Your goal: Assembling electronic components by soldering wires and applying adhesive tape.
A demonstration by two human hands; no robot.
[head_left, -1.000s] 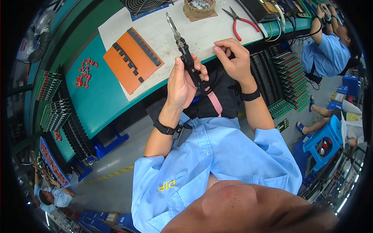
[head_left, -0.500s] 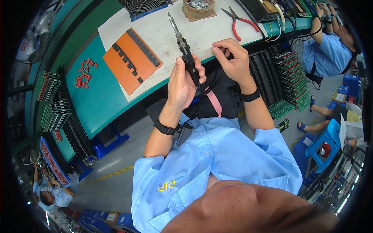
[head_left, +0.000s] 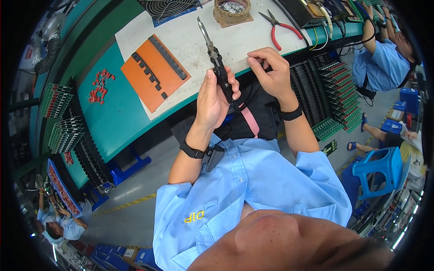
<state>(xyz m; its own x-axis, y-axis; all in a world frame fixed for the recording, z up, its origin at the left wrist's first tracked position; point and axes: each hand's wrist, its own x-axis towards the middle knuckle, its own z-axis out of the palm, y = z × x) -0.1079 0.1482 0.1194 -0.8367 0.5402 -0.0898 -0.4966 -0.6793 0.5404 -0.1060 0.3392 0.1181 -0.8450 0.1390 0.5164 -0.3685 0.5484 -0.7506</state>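
My left hand [head_left: 212,100] grips the black handle of a soldering iron [head_left: 216,58], whose metal tip points up and away over the white mat [head_left: 190,40]. My right hand [head_left: 269,72] is just to the right of it, fingers pinched together near the bench edge; whether they hold something small I cannot tell. Both wrists wear black bands. An orange fixture plate [head_left: 153,72] with black strips lies on the mat left of the iron.
Red-handled pliers [head_left: 280,28] and a round tin of metal wool [head_left: 232,9] lie at the back of the bench. Red components [head_left: 99,83] are scattered on the teal surface. Racks of circuit boards [head_left: 337,90] stand right and left. A blue stool [head_left: 377,169] and another seated person [head_left: 379,58] are on the right.
The iron and both hands have stayed almost still; the right fingers shifted slightly near the iron's handle.
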